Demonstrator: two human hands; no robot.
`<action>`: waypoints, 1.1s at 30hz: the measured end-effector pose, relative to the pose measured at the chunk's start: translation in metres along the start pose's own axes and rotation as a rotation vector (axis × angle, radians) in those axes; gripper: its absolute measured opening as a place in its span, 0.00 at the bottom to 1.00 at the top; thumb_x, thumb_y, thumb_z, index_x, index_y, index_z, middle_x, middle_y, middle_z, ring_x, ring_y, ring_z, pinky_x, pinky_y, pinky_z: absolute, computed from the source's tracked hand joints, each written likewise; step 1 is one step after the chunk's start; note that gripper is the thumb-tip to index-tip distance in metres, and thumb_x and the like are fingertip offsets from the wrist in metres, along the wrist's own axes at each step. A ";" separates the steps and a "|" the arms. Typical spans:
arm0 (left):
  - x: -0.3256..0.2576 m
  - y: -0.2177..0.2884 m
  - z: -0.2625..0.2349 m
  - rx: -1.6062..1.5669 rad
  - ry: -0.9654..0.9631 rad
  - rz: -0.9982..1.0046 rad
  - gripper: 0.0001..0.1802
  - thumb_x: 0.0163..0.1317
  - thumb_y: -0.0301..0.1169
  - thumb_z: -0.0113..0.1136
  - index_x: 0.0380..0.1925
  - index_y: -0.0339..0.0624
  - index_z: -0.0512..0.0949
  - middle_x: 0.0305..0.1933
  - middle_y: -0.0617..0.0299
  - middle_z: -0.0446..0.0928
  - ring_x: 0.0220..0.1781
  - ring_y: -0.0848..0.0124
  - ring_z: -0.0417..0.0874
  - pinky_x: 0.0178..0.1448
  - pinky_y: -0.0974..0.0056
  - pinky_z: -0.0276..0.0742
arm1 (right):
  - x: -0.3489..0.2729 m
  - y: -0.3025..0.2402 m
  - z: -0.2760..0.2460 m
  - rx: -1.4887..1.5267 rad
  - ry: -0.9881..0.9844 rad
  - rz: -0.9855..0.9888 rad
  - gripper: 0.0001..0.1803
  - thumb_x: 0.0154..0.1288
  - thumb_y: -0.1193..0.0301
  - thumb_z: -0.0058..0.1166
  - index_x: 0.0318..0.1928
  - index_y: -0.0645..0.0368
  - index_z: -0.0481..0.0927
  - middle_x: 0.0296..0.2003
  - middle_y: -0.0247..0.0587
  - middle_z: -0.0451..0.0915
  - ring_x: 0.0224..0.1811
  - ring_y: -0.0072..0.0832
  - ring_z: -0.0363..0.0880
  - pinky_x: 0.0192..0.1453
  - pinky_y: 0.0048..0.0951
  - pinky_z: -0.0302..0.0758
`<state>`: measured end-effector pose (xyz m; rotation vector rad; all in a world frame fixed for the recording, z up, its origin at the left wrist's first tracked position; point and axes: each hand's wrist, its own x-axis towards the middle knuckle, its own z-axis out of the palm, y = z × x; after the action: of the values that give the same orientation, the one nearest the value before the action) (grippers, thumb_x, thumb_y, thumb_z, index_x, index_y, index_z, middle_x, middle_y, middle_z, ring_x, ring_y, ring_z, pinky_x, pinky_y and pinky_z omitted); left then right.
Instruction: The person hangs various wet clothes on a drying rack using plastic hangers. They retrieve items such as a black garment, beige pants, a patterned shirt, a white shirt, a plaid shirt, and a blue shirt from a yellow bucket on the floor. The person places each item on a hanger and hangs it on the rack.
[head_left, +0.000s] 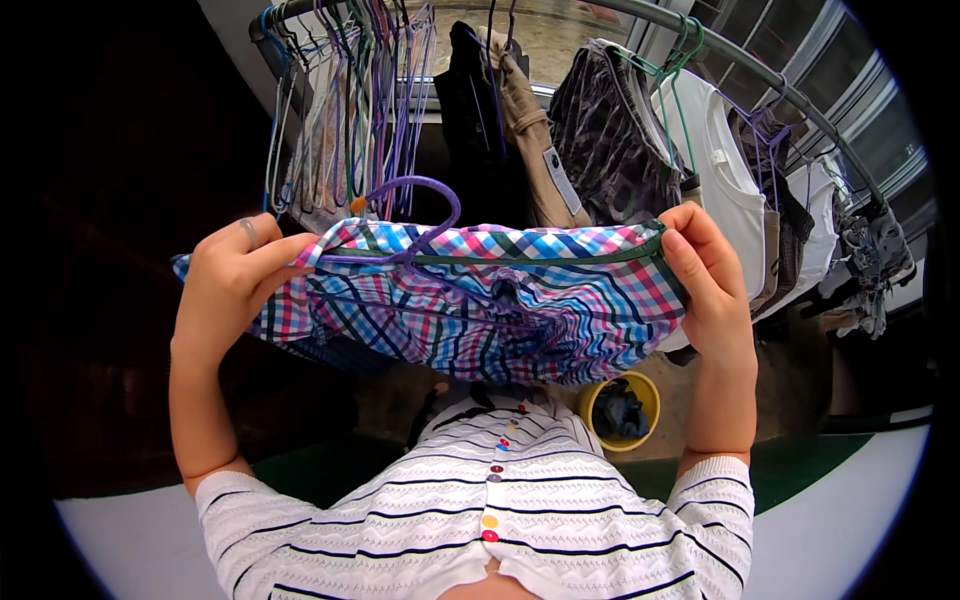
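Stretched between my two hands is a checked garment (480, 300) in pink, blue, white and dark green, with a green band along its upper edge. My left hand (235, 265) pinches its left end, and my right hand (705, 262) grips the right corner. A purple hanger (438, 190) shows at the garment's top, its curved hook standing up with an orange tip. The rest of that hanger lies mostly inside the cloth. Whether the garment is shorts, a skirt or a shirt, I cannot tell.
Ahead runs a curved metal rail (680, 18). Several bare hangers (375, 100) crowd its left part. Beige trousers (535, 140), a dark patterned garment (610, 135) and a white sleeveless top (705, 150) hang further right. A yellow bucket (650, 405) with dark cloth inside stands below.
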<state>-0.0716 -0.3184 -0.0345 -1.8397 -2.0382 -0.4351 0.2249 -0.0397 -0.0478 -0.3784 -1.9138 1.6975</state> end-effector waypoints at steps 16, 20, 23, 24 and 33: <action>-0.056 -0.019 0.010 -0.286 0.292 -0.141 0.12 0.46 0.16 0.70 0.33 0.35 0.83 0.25 0.64 0.74 0.27 0.72 0.74 0.37 0.66 0.69 | -0.016 0.036 -0.021 -0.313 -0.421 -0.130 0.11 0.65 0.74 0.59 0.46 0.64 0.82 0.43 0.43 0.83 0.46 0.35 0.82 0.50 0.31 0.77; -0.065 -0.042 0.004 -0.352 0.356 -0.166 0.14 0.44 0.14 0.69 0.33 0.35 0.79 0.30 0.62 0.76 0.35 0.69 0.75 0.47 0.64 0.70 | -0.025 0.079 -0.017 -0.201 -0.449 -0.100 0.23 0.69 0.63 0.57 0.60 0.63 0.75 0.54 0.45 0.77 0.58 0.34 0.75 0.62 0.33 0.71; -0.065 -0.055 0.012 -0.408 0.424 -0.229 0.13 0.47 0.14 0.68 0.34 0.35 0.79 0.33 0.62 0.75 0.37 0.70 0.74 0.46 0.67 0.68 | -0.034 0.090 -0.010 -0.045 -0.477 -0.070 0.30 0.76 0.51 0.42 0.59 0.66 0.73 0.55 0.45 0.75 0.59 0.34 0.74 0.67 0.31 0.65; -0.065 -0.058 0.014 -0.423 0.443 -0.221 0.13 0.47 0.14 0.68 0.34 0.35 0.79 0.33 0.62 0.75 0.37 0.70 0.74 0.45 0.67 0.68 | -0.035 0.091 -0.011 0.054 -0.417 -0.019 0.30 0.77 0.50 0.38 0.58 0.66 0.74 0.52 0.44 0.76 0.57 0.32 0.74 0.65 0.30 0.65; -0.035 -0.016 0.023 -0.282 0.164 -0.176 0.15 0.49 0.14 0.67 0.38 0.34 0.82 0.28 0.63 0.73 0.30 0.72 0.73 0.34 0.68 0.65 | -0.035 0.033 -0.028 -0.194 0.167 -0.335 0.06 0.65 0.85 0.55 0.40 0.66 0.80 0.39 0.38 0.73 0.38 0.21 0.72 0.43 0.20 0.68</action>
<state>-0.0854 -0.3402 -0.0712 -1.7121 -2.1192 -0.9330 0.2647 -0.0306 -0.0865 -0.2454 -1.8996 1.2325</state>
